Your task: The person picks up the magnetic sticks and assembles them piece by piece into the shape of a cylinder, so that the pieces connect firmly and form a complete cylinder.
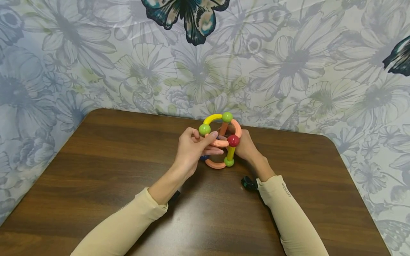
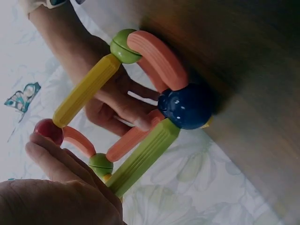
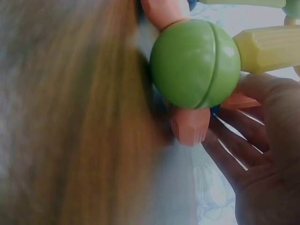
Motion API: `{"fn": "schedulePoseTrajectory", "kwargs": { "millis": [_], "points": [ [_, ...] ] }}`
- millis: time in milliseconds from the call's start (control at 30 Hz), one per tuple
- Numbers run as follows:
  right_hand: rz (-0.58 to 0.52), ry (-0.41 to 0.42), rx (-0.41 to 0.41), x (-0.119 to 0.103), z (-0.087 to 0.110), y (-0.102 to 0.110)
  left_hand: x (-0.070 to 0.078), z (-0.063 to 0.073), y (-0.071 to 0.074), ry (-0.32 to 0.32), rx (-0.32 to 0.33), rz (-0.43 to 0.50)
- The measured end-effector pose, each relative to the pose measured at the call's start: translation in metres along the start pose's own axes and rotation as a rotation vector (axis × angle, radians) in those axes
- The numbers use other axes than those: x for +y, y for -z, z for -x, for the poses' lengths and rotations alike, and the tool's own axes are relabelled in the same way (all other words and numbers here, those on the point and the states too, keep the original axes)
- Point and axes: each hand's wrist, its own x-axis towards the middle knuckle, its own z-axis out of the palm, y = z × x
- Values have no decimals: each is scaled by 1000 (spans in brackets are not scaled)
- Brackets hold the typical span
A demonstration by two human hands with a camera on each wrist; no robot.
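Note:
A toy frame of ribbed rods and coloured balls stands between both hands near the table's back edge. Its upper ring joins a red ball [image 1: 233, 140], green balls [image 1: 227, 117], a yellow curved rod [image 1: 213, 118] and orange curved rods. My left hand [image 1: 190, 151] pinches the front orange curved rod [image 1: 221, 143], thumb on top and fingers beneath. From behind, my right hand [image 1: 246, 145] reaches in; its thumb and fingers hold a straight orange rod [image 2: 133, 140] between a green ball and the dark blue ball [image 2: 190, 108]. Upright yellow [image 2: 86, 89] and green [image 2: 145, 159] rods link the rings.
The brown wooden table [image 1: 96, 170] extends around the frame. A flower-patterned cloth [image 1: 144, 71] with butterflies hangs close behind the back edge. Dark wrist devices [image 1: 249, 183] sit under the sleeved forearms.

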Motion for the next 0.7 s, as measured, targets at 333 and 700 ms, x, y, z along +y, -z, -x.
{"fn": "schedulePoseTrajectory", "kwargs": {
  "millis": [333,700],
  "points": [
    [-145,-27,-33,-1,-2,-1,1,-5,38,-60,-34,-648],
    [-127,-110,-52,-5,-1,-1,-14,-25,43,-277,-195,-1256]
  ]
}}
